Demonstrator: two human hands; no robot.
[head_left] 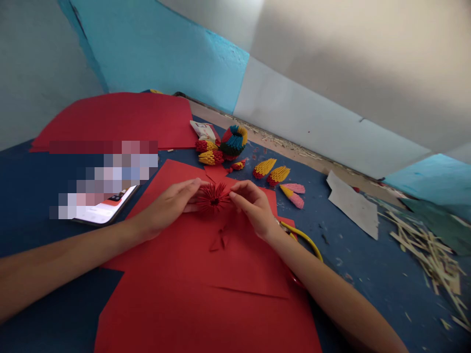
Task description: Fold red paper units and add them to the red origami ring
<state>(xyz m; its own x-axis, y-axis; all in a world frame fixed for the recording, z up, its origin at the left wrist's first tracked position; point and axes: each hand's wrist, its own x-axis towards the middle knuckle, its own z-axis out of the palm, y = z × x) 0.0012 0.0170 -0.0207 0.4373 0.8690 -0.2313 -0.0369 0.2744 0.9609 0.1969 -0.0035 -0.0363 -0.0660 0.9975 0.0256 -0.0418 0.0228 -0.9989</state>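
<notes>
A round, spiky red folded-paper piece (214, 197) with a dark centre sits between my two hands, above red paper sheets (206, 314). My left hand (175, 205) holds its left side, fingers along the edge. At the right side, the thumb and index finger of my right hand (252, 203) pinch at the outer points. Several small folded red pieces (220, 241) lie on the sheet just below the spiky piece.
Yellow-handled scissors (307, 239) lie partly under my right forearm. Farther back are a multicoloured paper ring (233, 142) and red-yellow cones (264, 168). A phone (106, 213) lies left, a red stack (121, 120) behind, paper strips (430, 250) right.
</notes>
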